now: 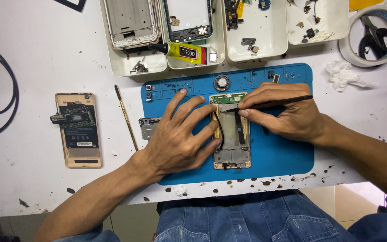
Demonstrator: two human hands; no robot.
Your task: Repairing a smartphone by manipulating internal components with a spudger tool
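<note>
Along the top edge of the frame, four white plastic trays are sitting side by side: the leftmost tray [133, 62] is holding a bare metal phone frame [130, 22], the next a second frame [188, 20] with a glue tube [182, 50] lying across its rim, and the two to the right [265, 45] are carrying small loose parts. At upper right, a roll of tape [375, 38] is ringing a pair of scissors [373, 33]. At centre frame, an opened phone [231, 130], gold-edged with a green board strip at its top, is lying on a blue rubbery mat [283, 152]. The left hand [180, 134] is resting flat with fingers spread apart, pressing on the phone's left edge. The right hand [283, 112] is pinching a thin dark probe [274, 104] between thumb and fingers, its tip touching the phone's upper part. At left of frame, a second opened gold phone [77, 130] is lying on the scuffed white table [45, 67], with a slim stick tool [126, 117] beside the mat.
</note>
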